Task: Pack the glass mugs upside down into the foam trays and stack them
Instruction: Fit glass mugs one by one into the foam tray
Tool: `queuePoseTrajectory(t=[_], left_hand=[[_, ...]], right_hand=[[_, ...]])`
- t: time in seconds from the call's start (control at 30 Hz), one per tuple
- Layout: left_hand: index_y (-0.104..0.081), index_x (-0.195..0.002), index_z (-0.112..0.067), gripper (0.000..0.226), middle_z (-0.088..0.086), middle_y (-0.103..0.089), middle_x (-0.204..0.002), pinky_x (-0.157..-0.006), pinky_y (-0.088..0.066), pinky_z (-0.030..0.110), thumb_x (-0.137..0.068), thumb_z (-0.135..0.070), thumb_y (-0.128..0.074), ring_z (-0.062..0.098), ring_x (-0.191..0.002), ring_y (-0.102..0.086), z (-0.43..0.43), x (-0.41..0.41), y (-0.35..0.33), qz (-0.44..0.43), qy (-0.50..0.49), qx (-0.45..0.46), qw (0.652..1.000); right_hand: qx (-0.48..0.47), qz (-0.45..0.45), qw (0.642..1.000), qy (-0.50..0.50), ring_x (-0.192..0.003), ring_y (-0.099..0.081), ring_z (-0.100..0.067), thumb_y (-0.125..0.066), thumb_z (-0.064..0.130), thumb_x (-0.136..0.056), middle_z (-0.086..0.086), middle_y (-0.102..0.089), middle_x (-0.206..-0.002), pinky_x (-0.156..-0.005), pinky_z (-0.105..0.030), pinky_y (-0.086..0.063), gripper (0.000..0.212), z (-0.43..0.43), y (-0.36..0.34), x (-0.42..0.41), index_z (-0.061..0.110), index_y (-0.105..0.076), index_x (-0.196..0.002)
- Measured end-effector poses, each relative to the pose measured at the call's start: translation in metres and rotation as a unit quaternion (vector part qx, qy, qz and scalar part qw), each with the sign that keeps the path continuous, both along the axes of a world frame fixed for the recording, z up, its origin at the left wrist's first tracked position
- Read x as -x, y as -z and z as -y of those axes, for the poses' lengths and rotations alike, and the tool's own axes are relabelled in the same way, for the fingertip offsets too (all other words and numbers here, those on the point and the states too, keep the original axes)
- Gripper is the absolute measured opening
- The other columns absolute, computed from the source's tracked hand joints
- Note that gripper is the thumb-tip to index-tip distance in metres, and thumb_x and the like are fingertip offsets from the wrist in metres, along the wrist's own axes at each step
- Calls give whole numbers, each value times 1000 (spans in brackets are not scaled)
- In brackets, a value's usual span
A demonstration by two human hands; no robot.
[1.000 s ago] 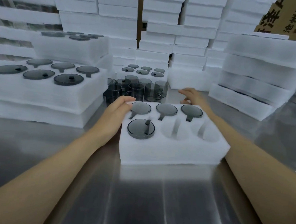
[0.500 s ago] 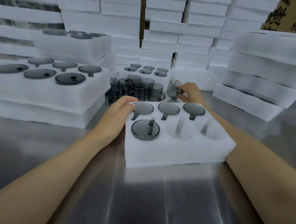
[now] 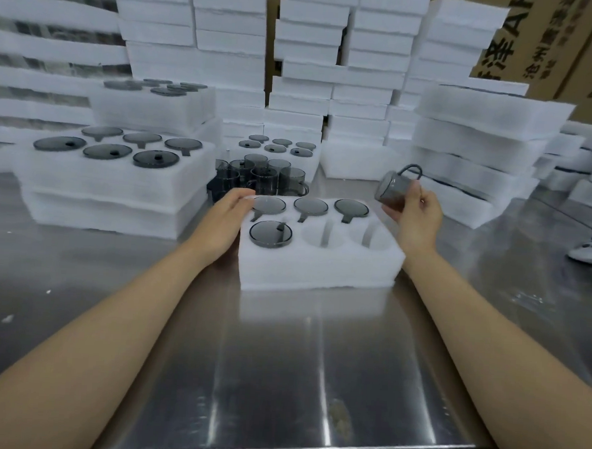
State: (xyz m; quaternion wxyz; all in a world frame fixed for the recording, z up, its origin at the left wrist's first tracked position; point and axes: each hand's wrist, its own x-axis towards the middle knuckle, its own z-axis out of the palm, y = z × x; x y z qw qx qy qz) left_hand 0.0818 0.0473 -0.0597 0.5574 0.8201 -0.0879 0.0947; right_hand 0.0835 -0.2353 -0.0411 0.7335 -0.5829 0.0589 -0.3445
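A white foam tray [image 3: 319,270] is placed on the steel counter [image 3: 279,378] in front of the person. Six round cavities are cut into it, in two rows. Four of them are filled with upside-down mugs [image 3: 311,206]: all three of the back row and the left one of the front row, so that only their dark flat bases are seen. In the middle cavity [image 3: 321,237] and the right cavity [image 3: 369,235] of the front row only bare foam is shown.

A grey glass mug [image 3: 390,191] is held in the air by the right hand [image 3: 418,220], near the back right corner of the tray and apart from it. The mug is tilted, with its handle turned upward. The fingers [image 3: 413,192] of this hand are curled round the body of the mug.

The left hand [image 3: 224,220] is laid against the left wall of the tray. Its fingers [image 3: 243,195] lie close together and reach over the back left corner, where the foam is touched; nothing is gripped by them.

Behind the tray a group of loose mugs [image 3: 266,178] is standing upright on the counter. To the left, packed trays [image 3: 111,180] are stacked, with dark mug bases shown on top. Tall foam piles [image 3: 229,32] are standing along the back, and cardboard boxes [image 3: 554,42] with printed characters are seen at the upper right. A small white object [image 3: 591,253] is lying at the right edge of the counter; what it is cannot be told.
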Motion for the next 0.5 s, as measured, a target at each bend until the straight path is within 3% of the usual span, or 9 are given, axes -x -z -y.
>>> queuePoseTrajectory(t=[0.07, 0.13, 0.23, 0.3, 0.37, 0.43, 0.5], left_hand=[[-53, -129, -26, 34, -6, -59, -127, -110, -36, 39, -101, -40, -40, 14, -120, -52, 0, 3, 0, -2, -4, -9, 1000], [-52, -132, -24, 36, -5, -58, -129, -110, -35, 39, -102, -39, -38, 14, -122, -51, 0, 5, 0, 1, -4, -19, 1000], [-52, -131, -23, 35, -5, -58, -128, -110, -35, 40, -103, -38, -37, 15, -121, -51, 0, 5, -1, 3, -1, -23, 1000], [-52, -129, -24, 33, -6, -59, -126, -109, -36, 40, -103, -37, -37, 14, -119, -52, -1, 5, -1, 6, 1, -24, 1000], [-53, -127, -25, 32, -7, -60, -124, -108, -37, 38, -103, -38, -37, 13, -118, -53, -2, 4, -1, 8, 4, -24, 1000], [-53, -126, -26, 31, -9, -59, -123, -107, -37, 36, -102, -38, -37, 12, -118, -53, -2, 3, 0, 10, 5, -26, 1000], [-54, -125, -26, 30, -11, -60, -120, -104, -38, 34, -102, -38, -38, 11, -117, -53, -1, 2, 1, 14, 3, -25, 1000]], right_hand=[[-75, 5, 995, -70, -78, -65, -16, -48, 10, -99, -8, -62, -85, -80, -27, -57, 8, -2, -11, 7, 5, -53, -96], [-66, 20, 991, -116, -83, -65, -14, -51, -5, -93, -8, -64, -92, -88, -27, -54, 21, -6, -24, 13, -2, -54, -114], [86, 64, 989, -104, -78, -66, -6, -53, -9, -90, -4, -65, -87, -80, -22, -54, 23, -20, -37, 25, 1, -58, -109], [215, 92, 971, -50, -75, -63, 1, -61, 1, -88, 6, -66, -81, -71, -18, -51, 17, -32, -41, 34, 11, -63, -101], [337, 137, 931, 30, -75, -61, -1, -70, 20, -83, 15, -65, -77, -73, -18, -44, 9, -42, -43, 43, 19, -70, -92], [436, 191, 874, 95, -72, -60, -10, -71, 35, -79, 14, -64, -73, -78, -22, -37, 20, -49, -44, 50, 17, -74, -86], [508, 237, 820, 115, -64, -56, -11, -74, 38, -77, 9, -65, -66, -76, -22, -31, 23, -57, -42, 55, 14, -74, -79]])
